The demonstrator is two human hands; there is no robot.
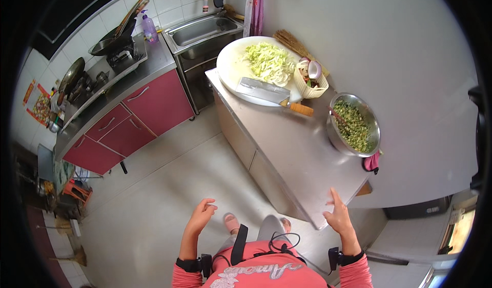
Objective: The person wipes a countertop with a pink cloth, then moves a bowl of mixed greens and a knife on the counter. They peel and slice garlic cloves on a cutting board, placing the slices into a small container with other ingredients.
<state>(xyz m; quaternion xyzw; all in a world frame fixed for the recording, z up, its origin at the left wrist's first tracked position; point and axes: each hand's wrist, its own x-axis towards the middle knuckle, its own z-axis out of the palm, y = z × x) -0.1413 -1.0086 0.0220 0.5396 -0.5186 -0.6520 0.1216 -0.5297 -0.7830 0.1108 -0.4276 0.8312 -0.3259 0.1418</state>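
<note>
My left hand [202,214] hangs over the floor with its fingers apart and nothing in it. Empty too, my right hand [337,215] is spread beside the near corner of the metal-topped counter [276,142]. On the counter's far end lies a round white cutting board [230,63] with a heap of shredded cabbage [270,61]. A cleaver [263,90] rests across the board's near edge, its wooden handle sticking out past the rim. Against the wall stands a steel bowl [334,140] of chopped green filling [351,126], with a utensil handle leaning in it.
A cream basket [313,90] holds onion and scraps beside the board, near a straw brush [290,43]. A pink cloth item [371,163] sits by the bowl. Leftward are a steel sink [203,32], a gas stove [103,74] with woks, a purple pump bottle [150,28] and red cabinets [157,103].
</note>
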